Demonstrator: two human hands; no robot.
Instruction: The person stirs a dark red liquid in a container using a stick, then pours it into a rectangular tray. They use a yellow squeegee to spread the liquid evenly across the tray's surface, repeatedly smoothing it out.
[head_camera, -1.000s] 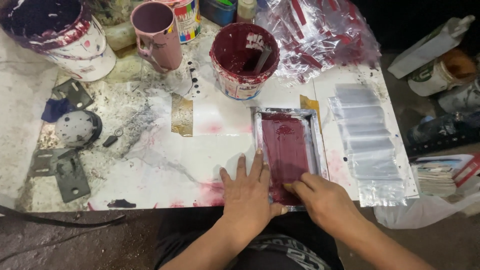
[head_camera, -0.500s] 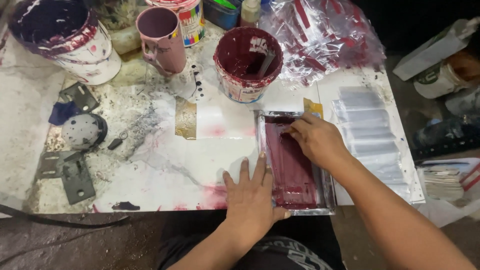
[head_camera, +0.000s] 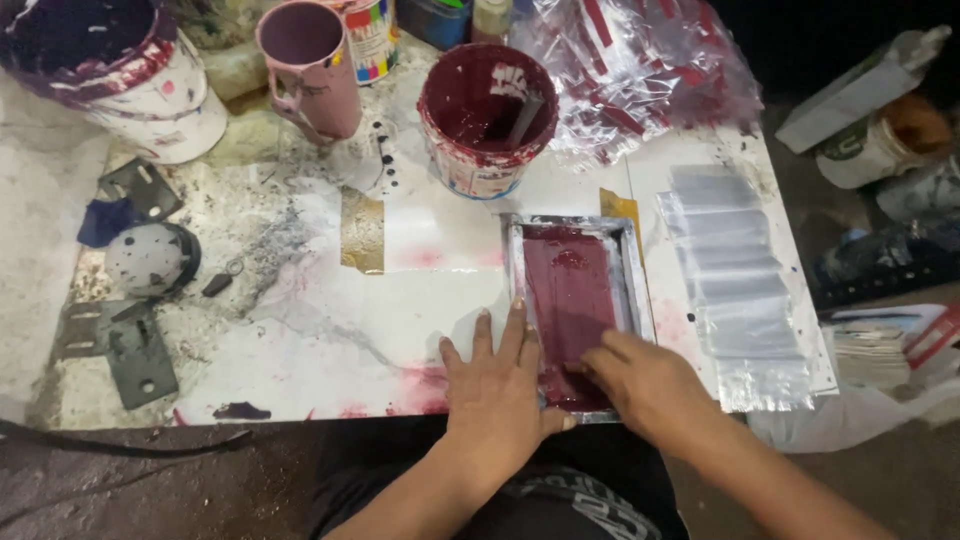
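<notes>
Clear packets: grey stack right of my framed screen.
Left hand: flat, pressing frame edge.
Right hand: pulled back to near end; grip unclear.

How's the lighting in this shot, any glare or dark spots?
Head view: bright light on the white paint-stained table; glare on the crumpled clear plastic sheet and the strip of clear plastic bags; floor and top right corner dark; right hand slightly soft.

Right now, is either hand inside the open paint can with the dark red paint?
No: both the left hand and the right hand rest on the small framed screen, well short of the paint can.
</notes>
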